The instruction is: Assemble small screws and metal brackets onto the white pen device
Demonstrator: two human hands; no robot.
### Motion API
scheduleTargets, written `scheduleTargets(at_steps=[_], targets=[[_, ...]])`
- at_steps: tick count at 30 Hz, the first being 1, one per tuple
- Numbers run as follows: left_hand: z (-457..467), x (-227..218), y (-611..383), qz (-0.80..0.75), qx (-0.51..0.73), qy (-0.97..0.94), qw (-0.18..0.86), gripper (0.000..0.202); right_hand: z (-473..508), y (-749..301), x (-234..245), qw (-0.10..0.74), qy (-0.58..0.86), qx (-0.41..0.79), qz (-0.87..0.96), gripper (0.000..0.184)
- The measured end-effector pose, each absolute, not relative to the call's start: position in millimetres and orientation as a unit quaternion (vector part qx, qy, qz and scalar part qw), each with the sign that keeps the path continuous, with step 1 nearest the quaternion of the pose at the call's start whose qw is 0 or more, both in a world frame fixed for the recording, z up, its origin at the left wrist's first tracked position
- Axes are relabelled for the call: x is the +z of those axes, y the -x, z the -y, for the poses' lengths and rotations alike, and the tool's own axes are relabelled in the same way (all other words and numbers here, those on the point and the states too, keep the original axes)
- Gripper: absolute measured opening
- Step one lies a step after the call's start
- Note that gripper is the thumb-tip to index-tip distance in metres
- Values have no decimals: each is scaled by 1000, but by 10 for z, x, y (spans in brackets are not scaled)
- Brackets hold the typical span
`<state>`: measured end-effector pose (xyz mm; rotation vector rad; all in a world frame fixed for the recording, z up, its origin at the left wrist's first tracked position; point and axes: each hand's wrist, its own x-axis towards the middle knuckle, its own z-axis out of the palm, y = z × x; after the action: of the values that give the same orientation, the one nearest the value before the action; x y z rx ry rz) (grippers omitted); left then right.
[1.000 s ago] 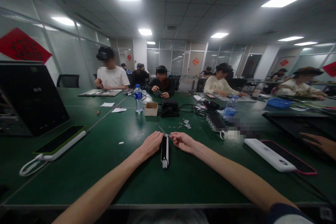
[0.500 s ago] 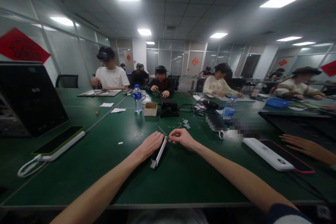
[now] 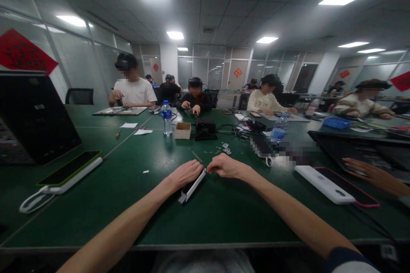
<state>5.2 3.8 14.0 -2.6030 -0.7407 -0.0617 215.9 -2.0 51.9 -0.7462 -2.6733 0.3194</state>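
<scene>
Green desk (image 3: 256,226): slim device (image 3: 194,187) lies slanted, far end gripped under left hand (image 3: 188,171); right hand (image 3: 228,166) fingers narrow beside that end, grip unclear; loose parts (image 3: 226,149) lie beyond, work apparently unfinished

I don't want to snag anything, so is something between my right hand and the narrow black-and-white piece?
Nothing visible: your right hand is at the far end of the narrow piece. Whether they touch is unclear.

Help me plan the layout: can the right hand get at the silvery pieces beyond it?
Probably yes: the silvery pieces lie just beyond the right hand, with nothing standing between them.
</scene>
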Motion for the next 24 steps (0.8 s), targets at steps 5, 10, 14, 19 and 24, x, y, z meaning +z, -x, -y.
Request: scheduleTargets(at_steps=[5,10,14,19,24], targets=[[-127,49,-50,253,-33,943,213,15,99,-2142,591,104,243,49,963,32],[-136,30,-2,246,-51,944,214,15,4,-2157,433,206,258,133,935,23],[-102,54,17,277,-64,937,204,14,-83,-2130,252,307,333,302,839,12],[-112,11,3,324,-69,921,205,17,-100,-2011,109,407,365,512,663,27],[-117,-29,-20,354,-94,904,219,17,-48,-1887,43,480,376,595,523,27]])
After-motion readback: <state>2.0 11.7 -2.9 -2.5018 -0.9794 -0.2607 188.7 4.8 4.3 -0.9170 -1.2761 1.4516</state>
